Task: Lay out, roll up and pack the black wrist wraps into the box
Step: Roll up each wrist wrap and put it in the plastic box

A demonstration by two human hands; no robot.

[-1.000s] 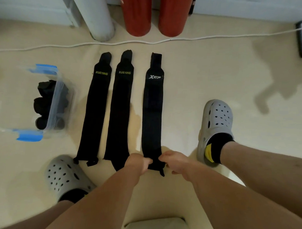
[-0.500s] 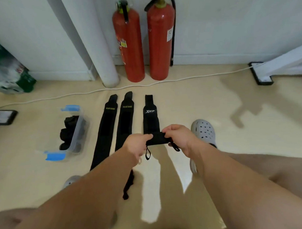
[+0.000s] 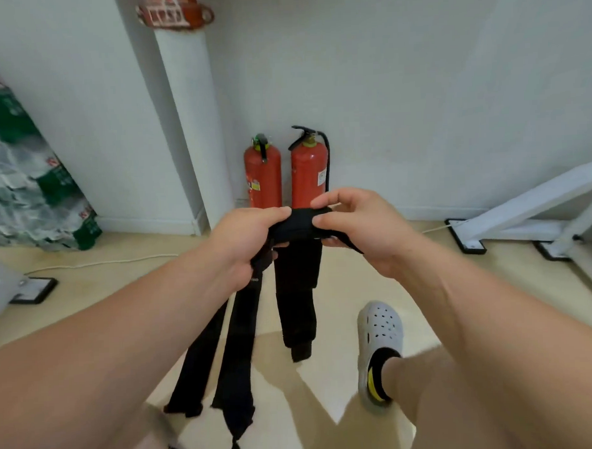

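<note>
A: Beige floor [image 3: 89, 298], white wall, two red fire extinguishers [image 3: 262, 171] in the corner. Progress?

B: Early, I'd say. One black wrist wrap [image 3: 298, 281] is up in the air with a short roll started at its top end. Most of it hangs straight down, and I can't tell if the tail touches the floor.

A: Hands?

B: The left hand [image 3: 248, 239] has its fingers curled round the left end of the roll. The right hand [image 3: 358, 229] pinches the right end between thumb and fingers. A thin strap [image 3: 351, 247] trails under it.

A: The others?

B: Two more wraps [image 3: 205, 348] lie flat side by side on the floor, unrolled, left of the hanging one. They look soft, long and floppy.

A: Box?

B: Not in view, so packing can't be judged. Left to do: finish this roll, roll those two, pack.
</note>
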